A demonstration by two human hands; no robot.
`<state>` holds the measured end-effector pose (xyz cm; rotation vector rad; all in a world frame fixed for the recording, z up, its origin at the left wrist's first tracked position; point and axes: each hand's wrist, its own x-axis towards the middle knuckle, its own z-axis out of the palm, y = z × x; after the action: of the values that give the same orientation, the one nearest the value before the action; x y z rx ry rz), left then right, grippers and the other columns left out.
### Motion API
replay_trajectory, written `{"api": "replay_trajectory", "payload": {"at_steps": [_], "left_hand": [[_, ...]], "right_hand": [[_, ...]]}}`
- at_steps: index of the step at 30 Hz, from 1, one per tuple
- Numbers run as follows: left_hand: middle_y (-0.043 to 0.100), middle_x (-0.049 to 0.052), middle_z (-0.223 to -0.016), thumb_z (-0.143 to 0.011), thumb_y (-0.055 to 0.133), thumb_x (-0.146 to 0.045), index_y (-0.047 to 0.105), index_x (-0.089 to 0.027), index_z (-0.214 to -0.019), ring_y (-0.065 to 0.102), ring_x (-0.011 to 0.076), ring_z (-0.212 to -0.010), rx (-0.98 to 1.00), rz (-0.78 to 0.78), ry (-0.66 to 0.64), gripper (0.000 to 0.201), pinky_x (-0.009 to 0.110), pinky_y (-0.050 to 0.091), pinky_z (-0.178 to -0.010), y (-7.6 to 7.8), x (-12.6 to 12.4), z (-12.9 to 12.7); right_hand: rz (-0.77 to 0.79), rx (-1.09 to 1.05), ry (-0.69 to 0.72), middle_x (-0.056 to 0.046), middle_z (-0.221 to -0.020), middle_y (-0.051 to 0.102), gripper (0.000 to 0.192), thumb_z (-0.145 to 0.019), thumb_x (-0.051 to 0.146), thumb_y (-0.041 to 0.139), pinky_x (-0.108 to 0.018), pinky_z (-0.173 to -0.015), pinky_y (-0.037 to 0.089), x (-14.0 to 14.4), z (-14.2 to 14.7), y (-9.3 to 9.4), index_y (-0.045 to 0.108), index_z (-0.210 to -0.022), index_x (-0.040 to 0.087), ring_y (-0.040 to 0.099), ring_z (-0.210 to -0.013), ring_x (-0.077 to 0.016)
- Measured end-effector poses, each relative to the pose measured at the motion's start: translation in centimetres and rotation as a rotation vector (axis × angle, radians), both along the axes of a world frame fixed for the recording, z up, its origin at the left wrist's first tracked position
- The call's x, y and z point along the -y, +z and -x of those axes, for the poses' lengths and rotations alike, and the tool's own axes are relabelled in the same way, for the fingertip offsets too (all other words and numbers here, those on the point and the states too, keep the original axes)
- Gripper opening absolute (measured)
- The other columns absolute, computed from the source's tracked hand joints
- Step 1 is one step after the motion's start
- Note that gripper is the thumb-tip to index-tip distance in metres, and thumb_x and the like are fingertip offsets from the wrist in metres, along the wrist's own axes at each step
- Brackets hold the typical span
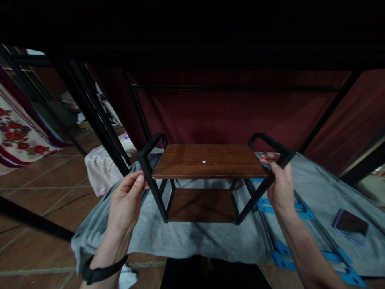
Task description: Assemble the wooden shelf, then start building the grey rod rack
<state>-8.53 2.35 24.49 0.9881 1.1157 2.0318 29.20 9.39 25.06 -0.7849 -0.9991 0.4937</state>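
A small two-tier shelf with a black metal frame stands upright on a grey cloth [198, 241]. Its brown wooden upper board [207, 154] bears a small white spot; the lower board [201, 204] sits just above the cloth. My left hand [128, 200] is closed at the left side frame [147, 166], thumb and fingers pinching the upright below the curved handle. On the opposite side, my right hand [281, 184] grips the right side frame [261, 194], with fingers reaching behind it near the end of the upper board.
A phone [351, 226] and a blue-and-grey rack piece [284, 257] lie on the cloth at right. Black metal posts [87, 108] rise at left, and a dark mass spans overhead. Behind hangs a dark red curtain [210, 116]. Striped fabric [100, 166] lies left.
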Motion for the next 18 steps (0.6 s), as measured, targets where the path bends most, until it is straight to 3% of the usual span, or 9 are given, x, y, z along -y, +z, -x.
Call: {"api": "replay_trajectory", "payload": {"at_steps": [7,18], "left_hand": [[0.061,-0.002,-0.066,-0.062,0.088,-0.030,0.069,-0.016,-0.073,0.051,0.0067,-0.059,-0.022,-0.007,0.009,0.027,0.016,0.045,-0.059,0.60,-0.12,-0.15],[0.066,-0.002,-0.072,-0.058,0.090,-0.025,0.073,-0.018,-0.079,0.054,0.0067,-0.060,-0.010,-0.052,0.013,0.027,0.015,0.048,-0.059,0.32,-0.34,-0.08]], "right_hand": [[0.001,0.004,0.008,-0.002,-0.101,0.067,0.024,-0.082,0.039,0.062,-0.041,-0.102,0.042,0.25,0.12,0.02,0.065,-0.099,0.022,0.064,-0.095,-0.0190],[0.015,-0.020,0.003,-0.002,-0.102,0.067,0.024,-0.081,0.039,0.064,-0.043,-0.105,0.040,0.47,0.27,0.31,0.066,-0.098,0.022,0.063,-0.097,-0.0195]]}}
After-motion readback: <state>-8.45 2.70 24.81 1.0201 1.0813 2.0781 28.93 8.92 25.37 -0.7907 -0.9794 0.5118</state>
